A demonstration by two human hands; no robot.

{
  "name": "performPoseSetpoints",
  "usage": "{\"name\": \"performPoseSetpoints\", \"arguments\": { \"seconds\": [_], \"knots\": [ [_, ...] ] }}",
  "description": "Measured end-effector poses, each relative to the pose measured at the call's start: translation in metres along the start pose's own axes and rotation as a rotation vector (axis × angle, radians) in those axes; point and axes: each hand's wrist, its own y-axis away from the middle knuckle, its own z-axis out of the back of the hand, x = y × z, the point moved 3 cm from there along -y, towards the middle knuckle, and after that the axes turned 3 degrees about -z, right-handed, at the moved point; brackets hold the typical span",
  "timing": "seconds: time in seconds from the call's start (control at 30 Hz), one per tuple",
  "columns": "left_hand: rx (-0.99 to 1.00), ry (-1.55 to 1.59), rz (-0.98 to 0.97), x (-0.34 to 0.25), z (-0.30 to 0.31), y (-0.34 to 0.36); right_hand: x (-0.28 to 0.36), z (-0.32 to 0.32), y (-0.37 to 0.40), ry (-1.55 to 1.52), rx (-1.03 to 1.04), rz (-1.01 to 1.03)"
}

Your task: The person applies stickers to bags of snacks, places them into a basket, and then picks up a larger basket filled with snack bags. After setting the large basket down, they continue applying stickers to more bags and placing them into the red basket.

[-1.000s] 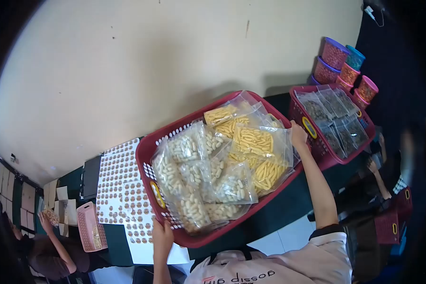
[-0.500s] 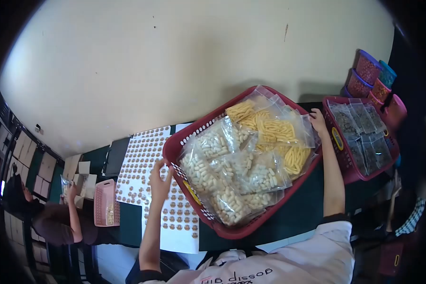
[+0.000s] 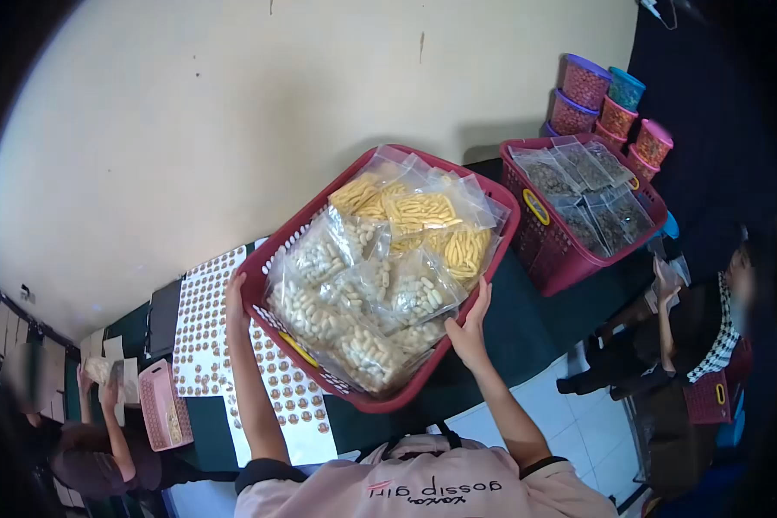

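Note:
A large maroon plastic basket (image 3: pixel 511 226) stands at a slant in front of me. It holds clear bags of white, pill-shaped pieces (image 3: pixel 319 259) and bags of yellow, stick-shaped pieces (image 3: pixel 421 211). My left hand (image 3: pixel 236 300) grips the left side of the rim. On the near right side, my right hand (image 3: pixel 470 337) clasps the rim, thumb toward the bags and fingers along the outer wall. Parts of the fingers on both hands are hidden against the basket. Beneath it, sheets of round printed stickers (image 3: pixel 289 393) lie on the dark green table.
Another maroon basket (image 3: pixel 544 250) with bags of dark contents stands at right, before stacked lidded tubs (image 3: pixel 585 82). A pink basket (image 3: pixel 157 406) is at left. One co-worker (image 3: pixel 91 453) handles something at left; another person (image 3: pixel 673 328) is at right.
My right hand has moved from the basket's far right corner to its near right side. My left hand has closed on the left rim. The view has shifted to the right.

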Motion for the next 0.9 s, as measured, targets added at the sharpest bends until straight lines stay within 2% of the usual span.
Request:
{"name": "performPoseSetpoints", "arguments": {
  "seconds": [0.03, 0.1, 0.17, 0.23, 0.3, 0.37, 0.43, 0.5, 0.53, 0.57, 0.6, 0.63, 0.67, 0.7, 0.77, 0.83, 0.9],
  "knots": [
    [-0.131, 0.022, 0.022, 0.004, 0.004, 0.006, -0.006, 0.003, -0.003, 0.002, -0.011, 0.002],
    [-0.162, 0.06, -0.026, 0.011, -0.002, 0.032, -0.02, 0.017, -0.017, 0.001, 0.056, -0.062],
    [-0.311, 0.078, -0.059, 0.017, -0.023, 0.07, -0.019, 0.044, -0.038, -0.074, 0.177, -0.111],
    [-0.344, -0.133, -0.157, 0.018, -0.048, 0.115, -0.039, 0.068, -0.067, -0.163, 0.269, -0.104],
    [-0.374, -0.319, -0.141, 0.031, -0.081, 0.159, -0.042, 0.09, -0.097, -0.174, 0.314, -0.16],
    [-0.396, -0.416, -0.185, 0.022, -0.132, 0.208, -0.082, 0.113, -0.135, 0.05, 0.298, 0.013],
    [-0.253, -0.495, -0.179, 0.021, -0.165, 0.245, -0.102, 0.132, -0.162, -0.076, 0.351, -0.055],
    [-0.094, -0.236, -0.123, 0.019, -0.179, 0.269, -0.096, 0.151, -0.166, 0.27, 0.235, 0.057],
    [-0.101, -0.234, -0.134, 0.017, -0.174, 0.273, -0.104, 0.159, -0.165, 0.015, 0.303, -0.022],
    [-0.021, -0.228, -0.122, 0.016, -0.17, 0.276, -0.084, 0.167, -0.151, 0.099, 0.28, -0.149],
    [0.058, -0.222, -0.104, 0.016, -0.165, 0.278, -0.083, 0.174, -0.138, 0.122, 0.322, -0.107],
    [0.049, -0.224, -0.108, 0.017, -0.155, 0.276, -0.088, 0.182, -0.119, 0.059, 0.37, -0.118],
    [0.106, -0.274, -0.084, 0.022, -0.143, 0.27, -0.06, 0.187, -0.093, 0.251, 0.326, -0.197],
    [0.168, -0.322, -0.058, 0.025, -0.134, 0.265, -0.036, 0.187, -0.067, 0.424, 0.282, -0.087],
    [0.145, -0.321, -0.105, 0.019, -0.132, 0.248, -0.018, 0.183, -0.019, 0.586, 0.163, 0.004],
    [0.171, -0.333, -0.134, 0.018, -0.139, 0.23, -0.024, 0.175, 0.014, 0.54, -0.11, -0.039],
    [0.178, -0.333, -0.141, 0.022, -0.149, 0.229, -0.028, 0.17, 0.031, 0.394, -0.176, -0.096]
  ]
}}
